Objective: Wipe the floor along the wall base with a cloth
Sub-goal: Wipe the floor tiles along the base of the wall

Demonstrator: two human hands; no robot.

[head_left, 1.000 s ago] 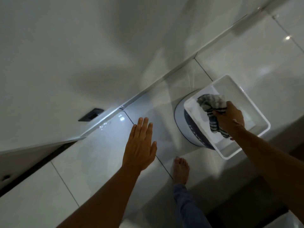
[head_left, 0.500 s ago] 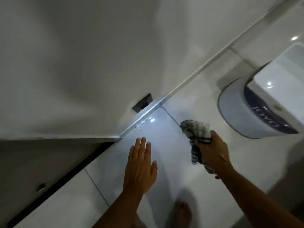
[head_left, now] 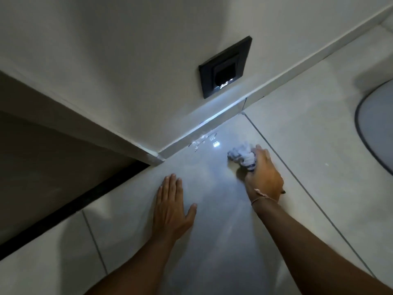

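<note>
The glossy pale-grey tiled floor [head_left: 212,241] ran up to a white painted wall [head_left: 127,50] edged by a low white skirting strip [head_left: 212,119], dim all over except for a bright patch of light thrown onto the tile below a black square wall fitting [head_left: 225,67]. I had my right hand [head_left: 262,177] down on the tile with its fingers [head_left: 260,151] curled tight around a crumpled white cloth with dark blue stripes [head_left: 242,155]. The cloth touched the floor near the skirting, though a strip of bare tile lay between them. My left hand [head_left: 171,209] was pressed flat on the floor beside it, fingers straight and close together, thumb out, taking my weight. At the far right the rim of a round grey-blue mat [head_left: 376,133] showed. I judged the wiping was only at its start: the cloth had reached the tile, but no wet streak or cleaned band was visible along the wall base. The whole run of skirting, both towards the dark threshold strip [head_left: 70,207] on my left and away to my right, was left to do.
</note>
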